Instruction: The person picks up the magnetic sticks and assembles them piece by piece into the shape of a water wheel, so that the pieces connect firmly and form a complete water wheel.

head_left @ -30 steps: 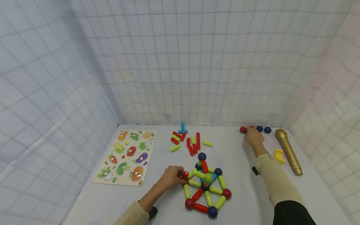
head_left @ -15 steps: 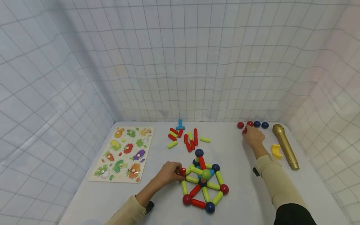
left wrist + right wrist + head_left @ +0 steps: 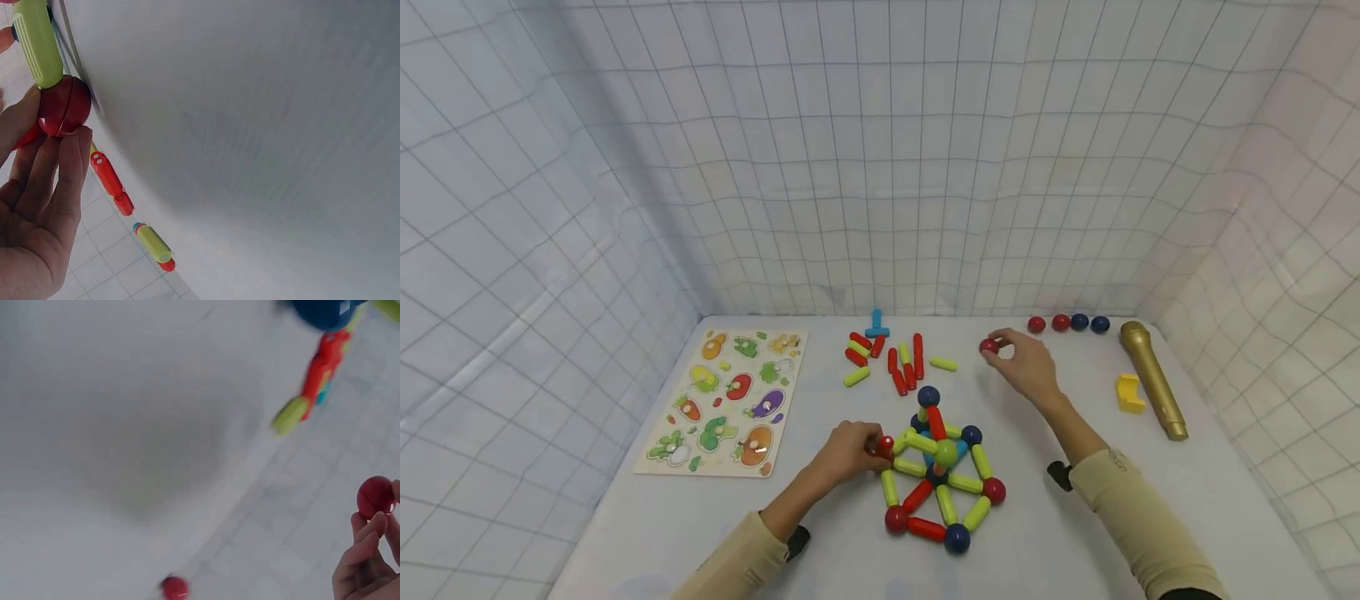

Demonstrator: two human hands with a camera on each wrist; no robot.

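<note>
White table (image 3: 1015,562), gridded backdrop (image 3: 925,167). Left hand (image 3: 848,450): pinching the red corner ball (image 3: 64,107), upright red rod (image 3: 887,443) above, of a ball-and-rod structure (image 3: 946,453); right hand (image 3: 1028,364): pinching a loose red ball (image 3: 988,344). Apparently a ball-fetching step; next move likely calls for steady alignment.

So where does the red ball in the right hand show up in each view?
Head: the red ball is right of centre, pinched by the right hand.
Right wrist: the red ball is near the right edge, below mid-height.
Left wrist: can't make it out; the left hand holds a different red ball.
Shared landmark: loose red rods, central in head, upper right in right wrist, lower left in left wrist.
</note>
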